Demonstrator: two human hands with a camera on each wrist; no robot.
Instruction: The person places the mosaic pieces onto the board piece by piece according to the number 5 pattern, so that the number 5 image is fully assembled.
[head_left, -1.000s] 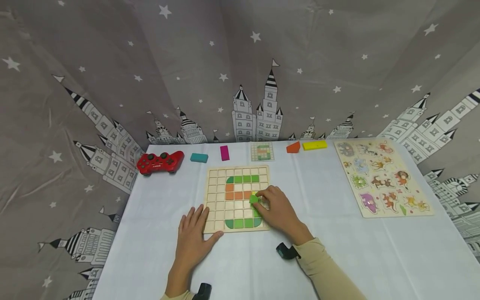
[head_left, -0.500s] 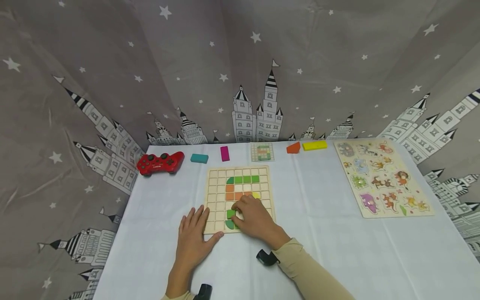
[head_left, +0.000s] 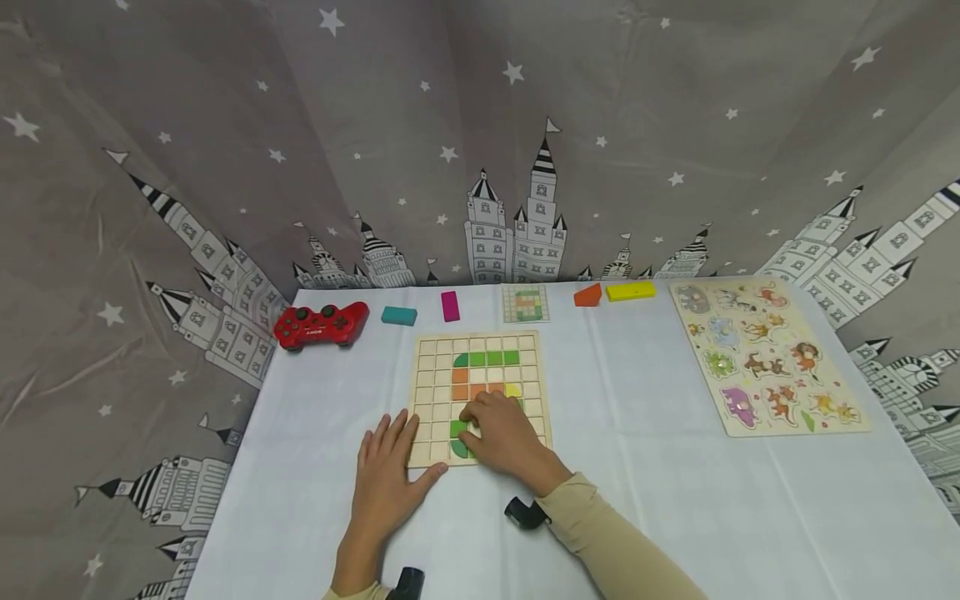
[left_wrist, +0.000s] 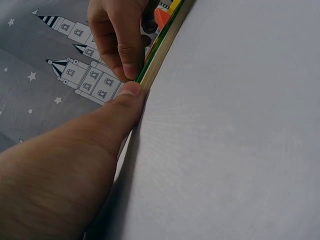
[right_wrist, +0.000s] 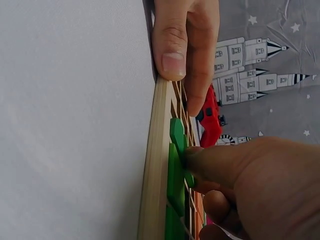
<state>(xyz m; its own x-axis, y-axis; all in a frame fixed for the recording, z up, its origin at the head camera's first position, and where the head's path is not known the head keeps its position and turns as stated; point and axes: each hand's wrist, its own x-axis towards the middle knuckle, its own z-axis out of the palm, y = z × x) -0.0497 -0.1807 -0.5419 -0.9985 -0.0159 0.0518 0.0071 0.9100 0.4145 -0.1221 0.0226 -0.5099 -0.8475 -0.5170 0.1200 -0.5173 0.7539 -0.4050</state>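
A wooden grid board [head_left: 431, 393] lies on the white table, with green, orange and yellow tiles set in its cells. My left hand [head_left: 387, 475] rests at the board's front left corner, fingers spread and thumb on the front edge [left_wrist: 156, 65]. Between thumb and fingers my right hand [head_left: 504, 437] pinches a green square tile [head_left: 457, 428] over a cell in the left part of the pattern. Just in front of it sits a dark green rounded corner tile [head_left: 458, 449]. The right hand hides several cells and tiles in the lower right of the board.
Behind the board lies a small pattern card [head_left: 525, 303]. Along the back edge are a red game controller [head_left: 321, 326], a teal block [head_left: 399, 316], a magenta block [head_left: 450, 306], an orange block [head_left: 587, 295] and a yellow block [head_left: 631, 291]. An animal puzzle board [head_left: 712, 333] lies right.
My right hand has carried the green square tile from the right side of the board to its left part, then slightly further left. The left hand has stayed in place.
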